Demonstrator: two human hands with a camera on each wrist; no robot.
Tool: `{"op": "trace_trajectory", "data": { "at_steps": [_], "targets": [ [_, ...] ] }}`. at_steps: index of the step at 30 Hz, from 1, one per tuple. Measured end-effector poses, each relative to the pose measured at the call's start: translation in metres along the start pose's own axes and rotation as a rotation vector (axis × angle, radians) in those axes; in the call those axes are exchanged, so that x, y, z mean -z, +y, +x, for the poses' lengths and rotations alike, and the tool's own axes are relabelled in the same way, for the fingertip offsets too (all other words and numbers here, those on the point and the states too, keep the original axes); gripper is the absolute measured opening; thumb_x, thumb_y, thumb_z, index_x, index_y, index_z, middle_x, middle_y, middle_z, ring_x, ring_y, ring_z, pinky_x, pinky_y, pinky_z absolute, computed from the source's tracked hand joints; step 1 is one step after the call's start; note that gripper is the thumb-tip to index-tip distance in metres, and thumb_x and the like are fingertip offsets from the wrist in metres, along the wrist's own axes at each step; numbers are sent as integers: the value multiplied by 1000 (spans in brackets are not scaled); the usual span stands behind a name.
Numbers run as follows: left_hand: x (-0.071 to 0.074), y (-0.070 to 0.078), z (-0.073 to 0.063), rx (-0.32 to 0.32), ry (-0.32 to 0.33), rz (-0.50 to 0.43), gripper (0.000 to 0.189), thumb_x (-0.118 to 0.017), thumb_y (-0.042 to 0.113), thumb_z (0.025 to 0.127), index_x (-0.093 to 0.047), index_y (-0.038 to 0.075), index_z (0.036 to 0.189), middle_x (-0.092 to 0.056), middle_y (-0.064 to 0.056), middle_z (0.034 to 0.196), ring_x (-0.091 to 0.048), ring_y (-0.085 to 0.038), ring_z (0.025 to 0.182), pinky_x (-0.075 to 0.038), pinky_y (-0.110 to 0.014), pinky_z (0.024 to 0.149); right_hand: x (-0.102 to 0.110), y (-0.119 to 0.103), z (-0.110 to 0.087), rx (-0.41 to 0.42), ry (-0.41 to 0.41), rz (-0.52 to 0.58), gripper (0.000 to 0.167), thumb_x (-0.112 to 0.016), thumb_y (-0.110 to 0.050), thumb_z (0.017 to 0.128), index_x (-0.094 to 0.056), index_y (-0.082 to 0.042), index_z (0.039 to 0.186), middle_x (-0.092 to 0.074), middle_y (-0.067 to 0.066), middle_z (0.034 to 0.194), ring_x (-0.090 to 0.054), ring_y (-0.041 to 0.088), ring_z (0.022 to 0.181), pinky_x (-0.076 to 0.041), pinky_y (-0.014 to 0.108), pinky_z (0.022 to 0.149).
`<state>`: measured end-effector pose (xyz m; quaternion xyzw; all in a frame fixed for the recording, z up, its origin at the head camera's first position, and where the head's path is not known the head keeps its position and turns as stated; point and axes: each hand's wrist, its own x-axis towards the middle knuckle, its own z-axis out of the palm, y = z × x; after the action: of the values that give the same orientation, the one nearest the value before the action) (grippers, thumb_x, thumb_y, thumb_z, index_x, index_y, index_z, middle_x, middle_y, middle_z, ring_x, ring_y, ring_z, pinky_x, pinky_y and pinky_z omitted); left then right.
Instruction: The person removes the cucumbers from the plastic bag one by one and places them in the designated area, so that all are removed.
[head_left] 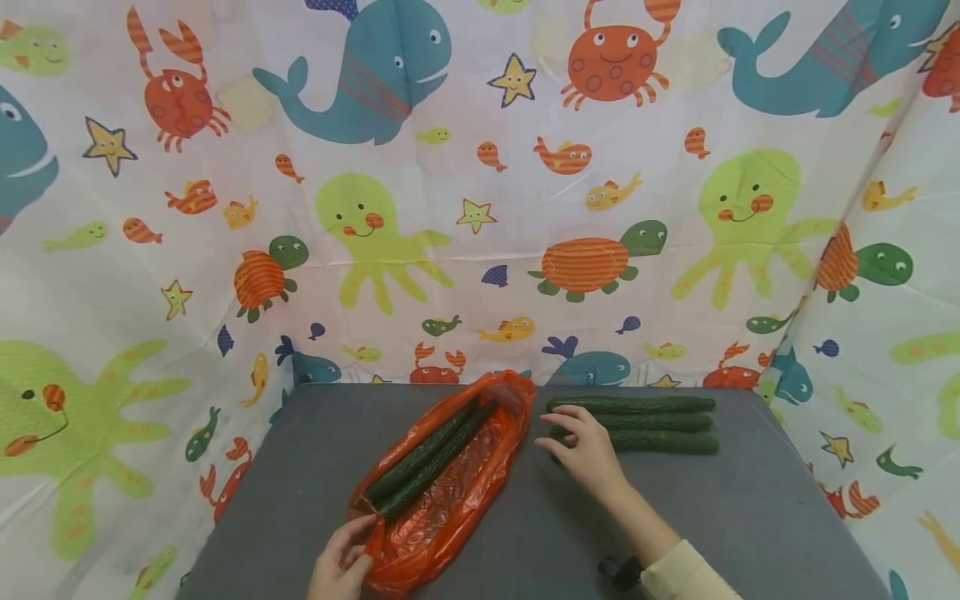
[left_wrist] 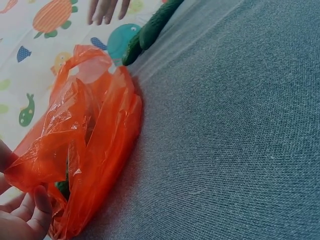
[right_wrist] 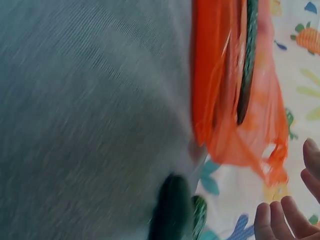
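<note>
An orange-red plastic bag (head_left: 487,483) lies slantwise left of the middle, its opening spread. Inside it two dark green cucumbers (head_left: 427,462) lie side by side. At the near end of the bag, my left hand (head_left: 341,562) pinches its rim; the left wrist view shows the film between thumb (left_wrist: 42,200) and fingers. Toward the right, three more cucumbers (head_left: 660,422) lie parallel on the table. Over their left ends is my right hand (head_left: 588,450), fingers apart and loosely bent, holding nothing. The right wrist view has this hand (right_wrist: 285,215) beside a cucumber tip (right_wrist: 172,210).
The grey cloth-covered table (head_left: 300,475) carries the bag and the cucumbers. A curtain (head_left: 480,275) printed with sea animals closes off the back and both sides. A small black object (head_left: 618,573) sits at the right wrist by a pale sleeve (head_left: 686,575).
</note>
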<state>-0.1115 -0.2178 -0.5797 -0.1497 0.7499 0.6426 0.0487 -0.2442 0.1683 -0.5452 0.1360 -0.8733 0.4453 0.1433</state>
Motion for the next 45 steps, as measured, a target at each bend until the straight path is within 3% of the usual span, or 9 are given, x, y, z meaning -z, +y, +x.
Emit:
{"op": "trace_trajectory", "data": {
  "at_steps": [10,14,19,21,28,30,38,41,45],
  "targets": [
    [-4,-1,1,-53,-7,-22,58,-55,-7,83,-55,-1,140,-47,-24,145,-70,-22,91,-57,-35,65,-29,-33,10,-28,-113,152,31,-84,-24,81,-77,-24,112,-67,-4,120,-65,14,102,-56,23,71],
    [-4,-2,2,-52,-39,-25,57,-55,-5,84,-54,-1,141,-55,-25,139,-71,-22,91,-57,-35,66,-42,-40,12,8,-171,159,32,-82,-24,84,-76,-24,116,-67,-1,125,-65,12,95,-55,25,69],
    [-2,-1,2,-26,-58,71,49,-54,-1,86,-63,0,135,-70,-20,120,-42,-9,48,-42,-27,46,-60,-47,15,33,-226,201,33,-81,-18,85,-75,-22,117,-67,4,126,-66,26,111,-58,32,75],
    [-3,0,1,-17,-60,98,47,-54,0,86,-65,0,132,-70,-20,121,-26,-10,45,-33,-27,43,-67,-49,16,43,-243,213,32,-81,-19,85,-75,-22,116,-68,2,125,-65,27,112,-57,37,80],
    [-4,3,-1,-12,-55,112,48,-53,-1,85,-63,-3,132,-68,-23,124,-28,-12,48,-33,-28,44,-92,-52,21,121,-310,132,33,-81,-17,85,-75,-21,117,-68,1,124,-63,22,116,-52,45,96],
    [-3,4,-2,-19,-56,133,48,-53,-1,85,-63,-4,132,-69,-23,123,-38,-10,52,-36,-29,45,-97,-54,24,121,-339,110,35,-81,-15,84,-75,-18,119,-67,2,125,-62,23,118,-52,46,97],
    [1,9,-3,-24,-10,172,47,-53,-1,85,-66,0,130,-70,-19,122,-48,-11,61,-36,-28,46,-113,-60,38,96,-396,41,39,-82,-7,82,-75,-13,120,-65,2,132,-56,26,127,-52,43,95],
    [2,7,-3,-43,-13,197,47,-53,-2,85,-66,-1,130,-69,-21,123,-64,-18,84,-39,-29,50,-121,-62,42,91,-414,51,39,-82,-6,82,-75,-13,120,-64,2,137,-52,27,133,-47,49,103],
    [3,6,-3,-53,-14,203,46,-54,-3,85,-66,-1,129,-69,-21,122,-68,-31,107,-43,-30,55,-128,-63,47,74,-442,57,40,-81,-7,83,-75,-15,121,-61,2,142,-49,27,137,-42,52,109]
  ]
}}
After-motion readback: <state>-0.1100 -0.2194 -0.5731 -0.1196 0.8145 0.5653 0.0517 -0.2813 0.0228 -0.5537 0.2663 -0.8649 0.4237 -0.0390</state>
